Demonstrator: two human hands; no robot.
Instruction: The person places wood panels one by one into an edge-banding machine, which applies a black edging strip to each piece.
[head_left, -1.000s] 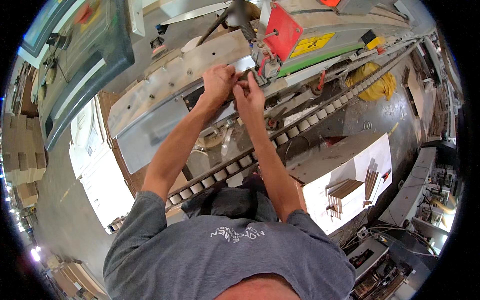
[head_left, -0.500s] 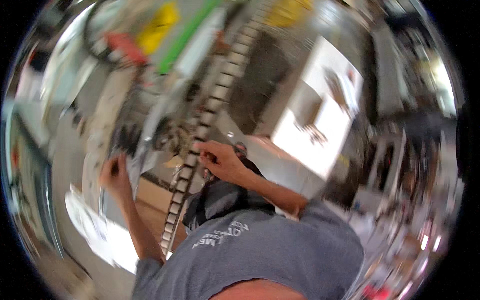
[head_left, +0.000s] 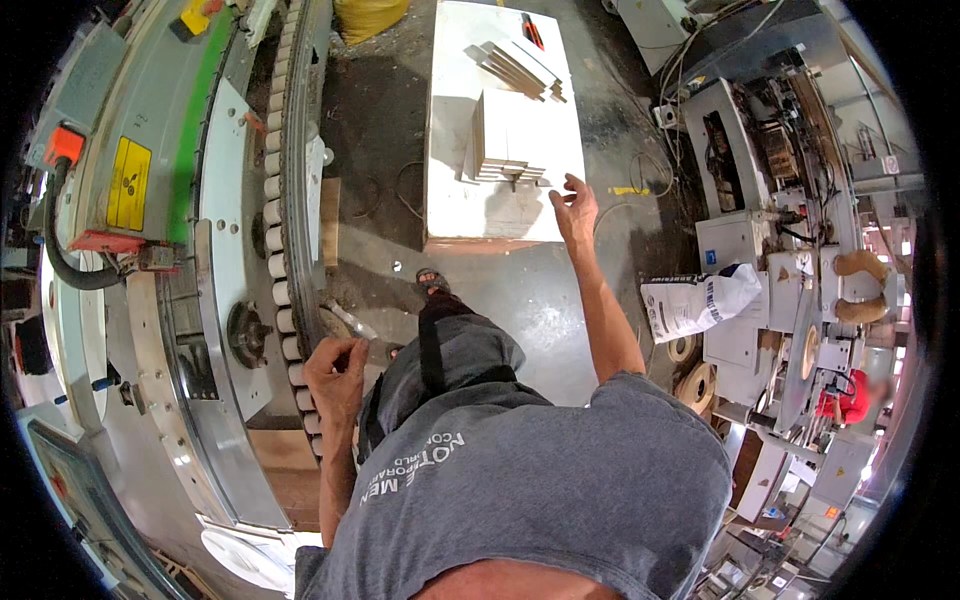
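My right hand (head_left: 575,212) reaches forward with its fingers bent but apart, and nothing shows in it. It is beside the near right corner of a white-topped table or pile of boards (head_left: 450,215). On that white top lies a stack of white panels (head_left: 505,130), with several narrow white strips (head_left: 515,68) behind it. My left hand (head_left: 336,380) is held low, next to the rollers of a conveyor track (head_left: 282,295). Its fingers curl in against the thumb, and no object is visible in them.
On the left runs a long machine with a green stripe (head_left: 203,110). A red-and-black hand tool (head_left: 533,32) lies on the white top's far end. At far left of it sits a yellow sack (head_left: 368,18). Machines, a white printed sack (head_left: 700,302) and a person in red (head_left: 850,398) are on the right.
My view has turned, so the white top now stands straight ahead. My right arm has stretched out from near my waist toward the panels. The left hand has come in beside the conveyor.
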